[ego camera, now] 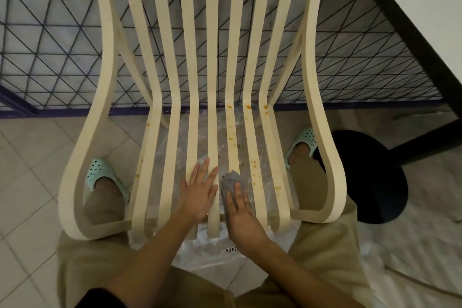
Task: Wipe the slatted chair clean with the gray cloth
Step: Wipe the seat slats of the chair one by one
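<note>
Forearms reach in from the bottom edge, over khaki trousers, to a cream slatted chair (212,82) seen from above. The left hand (198,192) lies flat on the seat slats left of centre, fingers straight and slightly spread. The right hand (241,210) presses the gray cloth (230,180) onto the next slat to the right, fingers laid straight over it and the cloth bunched at the fingertips. Orange stains (254,163) dot the slats ahead of and to the right of the cloth.

The likely risks: the bunched cloth may slip into a gap between slats, or a loaded cloth may smear orange onto cleaned wood. A hard push could also shift the chair.

Each slat is narrow, with open gaps on both sides, so strokes probably have to run lengthwise. A clear plastic sheet (200,252) lies on the tiled floor (30,157) beneath. A wire fence (50,32) stands just behind the chair, and a black table base (375,177) sits near its right side.
</note>
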The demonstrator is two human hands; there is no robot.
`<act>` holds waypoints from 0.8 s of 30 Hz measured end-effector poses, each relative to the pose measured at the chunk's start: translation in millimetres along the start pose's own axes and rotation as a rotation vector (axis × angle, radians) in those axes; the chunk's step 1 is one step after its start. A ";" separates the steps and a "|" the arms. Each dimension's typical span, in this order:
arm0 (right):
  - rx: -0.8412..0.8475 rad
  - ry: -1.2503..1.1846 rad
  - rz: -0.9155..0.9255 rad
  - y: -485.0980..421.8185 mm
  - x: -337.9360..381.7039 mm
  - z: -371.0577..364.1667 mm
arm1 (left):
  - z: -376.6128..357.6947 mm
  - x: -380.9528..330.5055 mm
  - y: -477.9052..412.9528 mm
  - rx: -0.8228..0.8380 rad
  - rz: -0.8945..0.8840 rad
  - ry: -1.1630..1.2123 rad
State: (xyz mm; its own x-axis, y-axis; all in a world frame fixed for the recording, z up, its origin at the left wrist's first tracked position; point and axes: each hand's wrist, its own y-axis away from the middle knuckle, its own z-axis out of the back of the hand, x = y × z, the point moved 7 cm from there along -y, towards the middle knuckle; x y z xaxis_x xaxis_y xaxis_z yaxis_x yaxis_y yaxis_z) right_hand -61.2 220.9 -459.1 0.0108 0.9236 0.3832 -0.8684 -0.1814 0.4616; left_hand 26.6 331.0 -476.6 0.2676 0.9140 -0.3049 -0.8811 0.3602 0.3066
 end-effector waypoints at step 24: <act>-0.025 0.030 -0.078 -138.4 -15.6 70.5 | -4.5 5.7 -11.0 -0.129 0.016 -0.020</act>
State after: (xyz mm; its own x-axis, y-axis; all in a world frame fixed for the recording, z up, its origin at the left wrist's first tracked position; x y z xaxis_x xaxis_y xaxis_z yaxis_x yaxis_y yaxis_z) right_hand 93.8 207.8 -472.6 0.0646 0.9445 0.3222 -0.8773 -0.1001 0.4694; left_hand 36.0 331.5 -485.8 0.2599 0.9235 -0.2821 -0.9277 0.3199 0.1926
